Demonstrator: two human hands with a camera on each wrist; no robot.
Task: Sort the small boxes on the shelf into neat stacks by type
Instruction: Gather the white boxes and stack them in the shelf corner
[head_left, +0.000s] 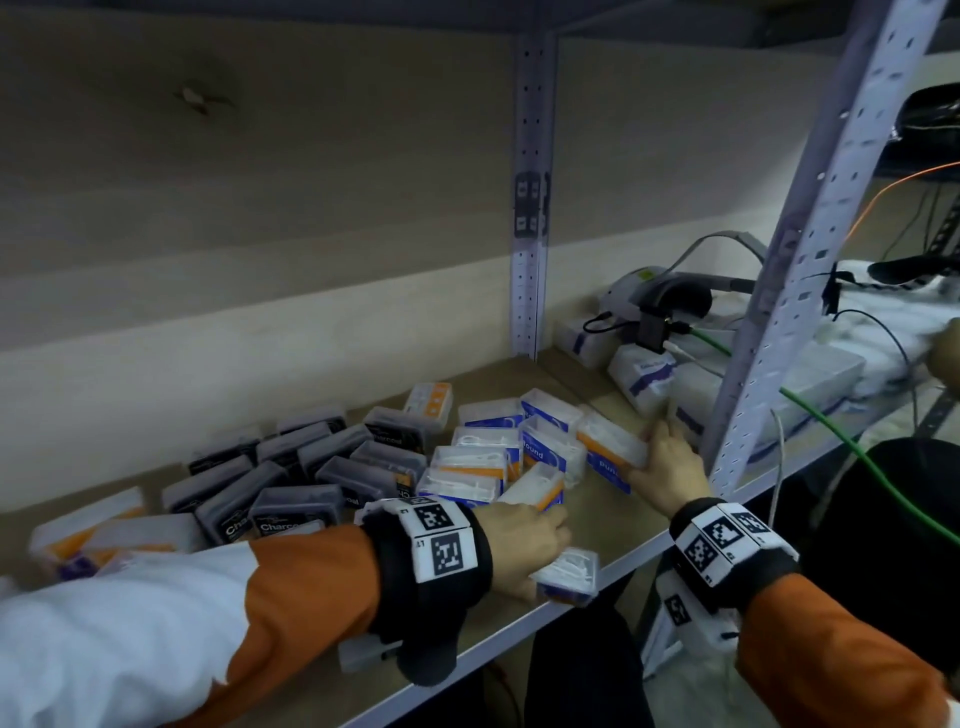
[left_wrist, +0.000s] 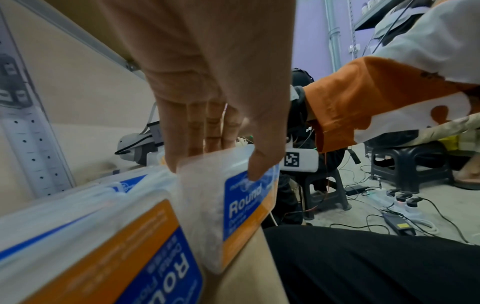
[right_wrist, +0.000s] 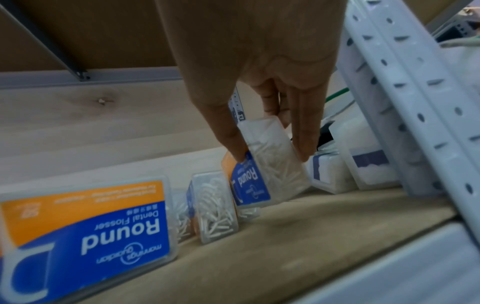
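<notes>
Dark "Charcoal" boxes (head_left: 291, 467) lie jumbled at the shelf's middle left. Clear "Round" flosser boxes (head_left: 483, 462) with blue and orange labels crowd the middle. My left hand (head_left: 545, 551) pinches one Round box (head_left: 566, 574) at the shelf's front edge; in the left wrist view the left hand (left_wrist: 213, 166) has its thumb on the label of that box (left_wrist: 241, 209) and its fingers behind. My right hand (head_left: 649, 452) grips another Round box (head_left: 613, 447) at the pile's right end. The right wrist view shows my right hand (right_wrist: 272, 152) holding this box (right_wrist: 270, 164) tilted on one edge.
A perforated grey upright (head_left: 810, 260) stands just right of my right hand, another (head_left: 530, 208) at the back. White packets (head_left: 644, 379), a headset device (head_left: 654, 296) and a green cable (head_left: 852, 441) lie beyond it. More orange-labelled boxes (head_left: 88, 530) sit at the far left.
</notes>
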